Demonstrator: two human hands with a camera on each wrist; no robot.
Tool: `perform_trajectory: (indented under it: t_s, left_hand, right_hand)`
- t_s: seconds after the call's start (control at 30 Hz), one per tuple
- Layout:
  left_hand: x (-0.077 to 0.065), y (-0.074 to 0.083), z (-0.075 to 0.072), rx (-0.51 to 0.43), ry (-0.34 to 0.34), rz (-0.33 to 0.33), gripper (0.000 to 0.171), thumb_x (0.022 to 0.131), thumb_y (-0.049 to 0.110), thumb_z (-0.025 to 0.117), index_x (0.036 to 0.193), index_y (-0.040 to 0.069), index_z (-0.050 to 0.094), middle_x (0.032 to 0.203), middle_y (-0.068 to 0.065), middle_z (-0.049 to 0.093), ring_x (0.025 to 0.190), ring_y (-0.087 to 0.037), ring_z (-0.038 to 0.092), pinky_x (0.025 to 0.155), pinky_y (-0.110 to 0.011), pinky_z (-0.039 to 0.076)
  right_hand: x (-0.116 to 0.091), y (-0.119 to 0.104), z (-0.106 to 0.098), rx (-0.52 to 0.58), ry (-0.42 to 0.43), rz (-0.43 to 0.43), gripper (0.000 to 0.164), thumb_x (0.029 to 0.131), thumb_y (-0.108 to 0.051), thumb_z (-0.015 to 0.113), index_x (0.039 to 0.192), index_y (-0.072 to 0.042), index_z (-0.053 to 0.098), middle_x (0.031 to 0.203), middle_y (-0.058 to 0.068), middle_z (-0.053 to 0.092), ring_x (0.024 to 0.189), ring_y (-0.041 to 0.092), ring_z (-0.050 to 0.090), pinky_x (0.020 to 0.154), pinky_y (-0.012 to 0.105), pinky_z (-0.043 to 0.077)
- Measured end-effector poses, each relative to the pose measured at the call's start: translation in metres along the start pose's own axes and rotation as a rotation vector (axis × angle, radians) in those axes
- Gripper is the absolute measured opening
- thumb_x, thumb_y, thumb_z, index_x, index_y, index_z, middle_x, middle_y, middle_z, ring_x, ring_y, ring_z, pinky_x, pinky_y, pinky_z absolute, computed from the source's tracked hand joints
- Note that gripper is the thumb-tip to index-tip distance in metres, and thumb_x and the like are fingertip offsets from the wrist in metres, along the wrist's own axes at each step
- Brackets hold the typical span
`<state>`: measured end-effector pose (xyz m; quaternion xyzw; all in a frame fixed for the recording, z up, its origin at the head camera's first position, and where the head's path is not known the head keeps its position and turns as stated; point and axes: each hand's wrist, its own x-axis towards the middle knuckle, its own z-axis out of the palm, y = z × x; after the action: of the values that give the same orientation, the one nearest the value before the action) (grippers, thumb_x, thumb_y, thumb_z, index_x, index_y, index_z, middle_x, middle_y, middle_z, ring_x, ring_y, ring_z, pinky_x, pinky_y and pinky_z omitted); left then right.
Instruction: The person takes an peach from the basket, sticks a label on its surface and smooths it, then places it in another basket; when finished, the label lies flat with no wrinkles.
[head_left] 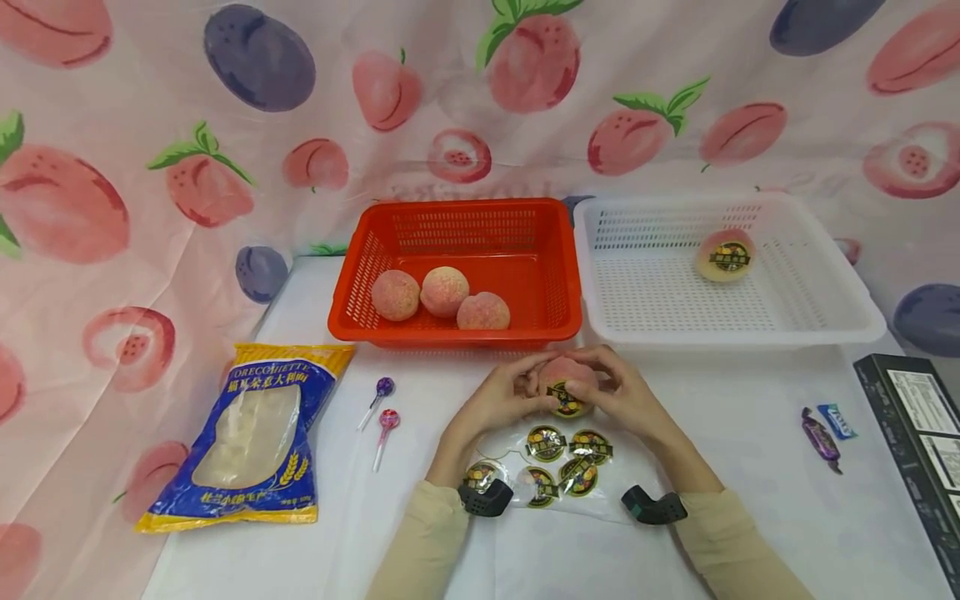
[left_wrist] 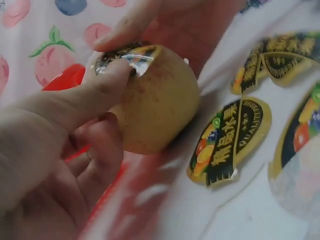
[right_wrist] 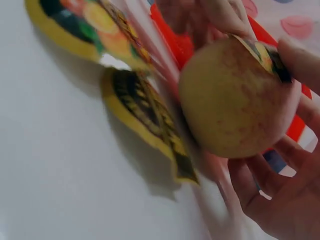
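A pink and yellow peach point(head_left: 567, 371) is held between both hands in front of the red basket. The left hand point(head_left: 510, 393) curls its fingers round the peach's left side, its thumb pressing on a black and gold label sticker point(left_wrist: 127, 52). From the other side the right hand point(head_left: 621, 390) grips the peach, its thumb also at the sticker. In the right wrist view, the sticker lies near the top of the peach point(right_wrist: 225, 105). Below the hands, a clear sheet point(head_left: 637, 475) bears several similar round stickers point(head_left: 546, 443); one sticker point(head_left: 483, 475) sits at its left side.
The red basket point(head_left: 465, 202) holds three peaches point(head_left: 446, 290). Right of it, a white basket point(head_left: 727, 335) contains one stickered peach point(head_left: 725, 255). Leftward lie a pasta bag point(head_left: 247, 433) and two lollipops point(head_left: 388, 419). Two wrapped candies point(head_left: 822, 440) and a black box point(head_left: 911, 433) are at right.
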<state>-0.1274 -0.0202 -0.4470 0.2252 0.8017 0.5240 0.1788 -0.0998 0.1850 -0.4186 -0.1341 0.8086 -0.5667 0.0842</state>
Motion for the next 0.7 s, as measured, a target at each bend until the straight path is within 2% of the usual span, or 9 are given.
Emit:
perform_trajectory:
  t_s: [0.1, 0.23, 0.37, 0.47, 0.6, 0.7]
  left_hand:
    - [-0.001, 0.001, -0.001, 0.109, 0.021, 0.056, 0.070, 0.065, 0.040, 0.074, 0.126, 0.039, 0.041, 0.070, 0.002, 0.048, 0.062, -0.009, 0.045, 0.055, -0.019, 0.038]
    - [-0.001, 0.001, 0.004, 0.140, 0.068, 0.033, 0.068, 0.061, 0.046, 0.075, 0.121, 0.034, 0.046, 0.069, 0.002, 0.045, 0.062, -0.007, 0.041, 0.053, -0.019, 0.034]
    - [-0.001, 0.002, 0.008, 0.195, 0.098, 0.025, 0.065, 0.061, 0.046, 0.075, 0.118, 0.032, 0.046, 0.068, 0.002, 0.045, 0.061, -0.008, 0.041, 0.053, -0.020, 0.034]
    - [-0.003, 0.008, 0.011, 0.318, 0.137, 0.037, 0.063, 0.066, 0.050, 0.071, 0.120, 0.032, 0.044, 0.078, 0.003, 0.055, 0.068, -0.009, 0.050, 0.058, -0.022, 0.040]
    - [-0.004, 0.016, 0.016, 0.456, 0.195, 0.020, 0.065, 0.065, 0.063, 0.063, 0.118, 0.034, 0.042, 0.080, 0.007, 0.055, 0.073, -0.009, 0.052, 0.058, -0.025, 0.041]
    - [-0.004, 0.017, 0.019, 0.431, 0.224, 0.018, 0.065, 0.064, 0.065, 0.062, 0.118, 0.035, 0.043, 0.071, 0.007, 0.047, 0.068, -0.009, 0.046, 0.054, -0.023, 0.035]
  right_hand:
    - [0.002, 0.004, -0.001, 0.011, 0.004, -0.004, 0.039, 0.079, -0.016, 0.065, 0.116, -0.011, 0.052, 0.121, 0.003, 0.051, 0.108, 0.012, 0.048, 0.088, 0.042, 0.042]
    - [0.002, 0.009, 0.000, 0.011, -0.004, -0.019, 0.037, 0.080, -0.017, 0.065, 0.115, -0.011, 0.053, 0.121, 0.004, 0.052, 0.106, 0.008, 0.048, 0.087, 0.042, 0.042]
    - [0.002, 0.009, 0.001, 0.019, -0.006, -0.023, 0.037, 0.081, -0.017, 0.064, 0.115, -0.011, 0.052, 0.122, 0.003, 0.051, 0.107, 0.011, 0.049, 0.087, 0.042, 0.042]
    - [0.002, 0.007, 0.001, 0.011, -0.003, -0.028, 0.037, 0.081, -0.017, 0.063, 0.116, -0.011, 0.052, 0.122, 0.003, 0.051, 0.108, 0.017, 0.048, 0.087, 0.042, 0.042]
    - [0.000, 0.003, 0.001, -0.018, 0.013, -0.023, 0.039, 0.081, -0.017, 0.063, 0.117, -0.011, 0.051, 0.122, 0.004, 0.051, 0.108, 0.021, 0.048, 0.085, 0.042, 0.042]
    - [-0.002, 0.001, 0.000, -0.036, 0.014, -0.027, 0.039, 0.082, -0.017, 0.063, 0.118, -0.011, 0.051, 0.122, 0.004, 0.051, 0.109, 0.022, 0.048, 0.086, 0.043, 0.042]
